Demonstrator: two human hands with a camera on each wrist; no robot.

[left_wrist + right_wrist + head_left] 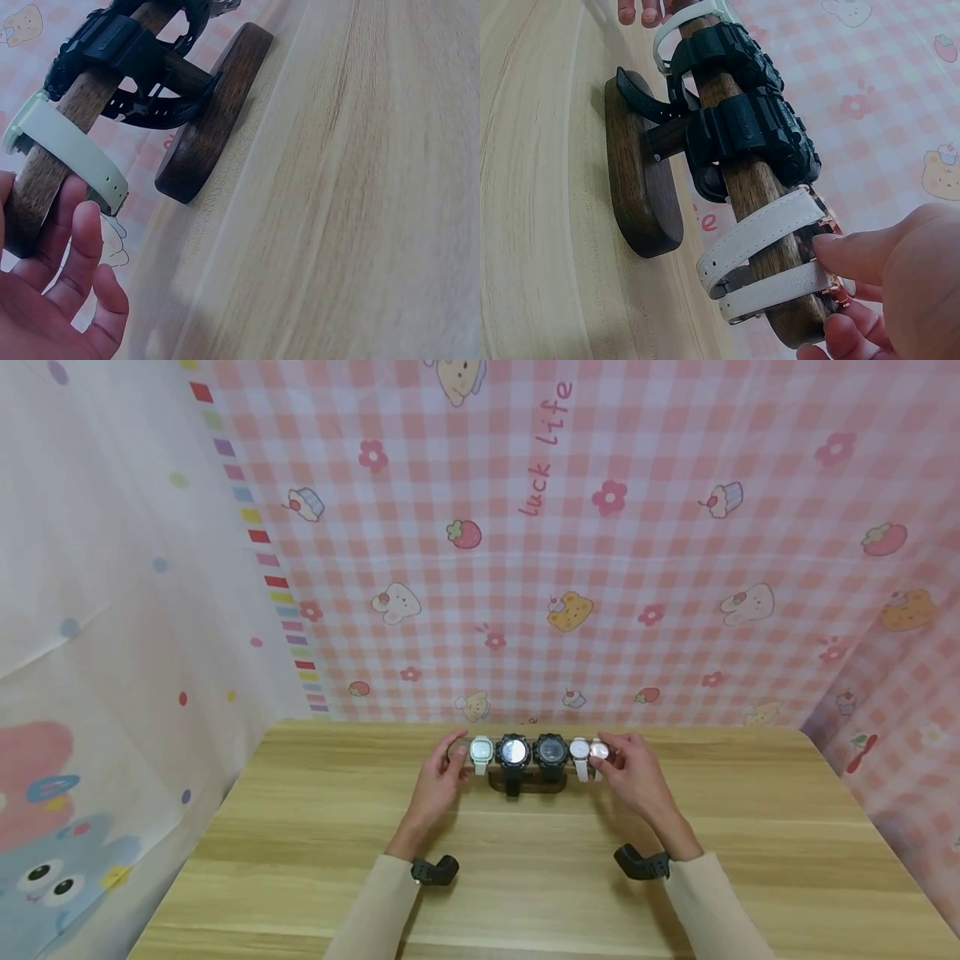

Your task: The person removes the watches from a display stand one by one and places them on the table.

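Observation:
A dark wooden T-shaped watch stand [646, 187] stands near the back of the table, with several watches strapped round its bar. My left hand [442, 777] holds the bar's left end between thumb and fingers, beside a pale green watch [482, 750]. Two bulky black watches, the left one [513, 750] and the right one [551, 750], sit at the middle; one black strap hangs loose. At the right end are a white-strapped watch [765, 229] and an outermost white-strapped watch [784, 291]. My right hand [633, 774] pinches the outermost watch at its case.
The stand rests on a light wood-grain table [525, 877]. Behind it hangs a pink checked cloth [525, 568], and a white patterned cloth [112, 610] hangs on the left. Black wrist devices, left [435, 870] and right [641, 862], are strapped over the sleeve ends.

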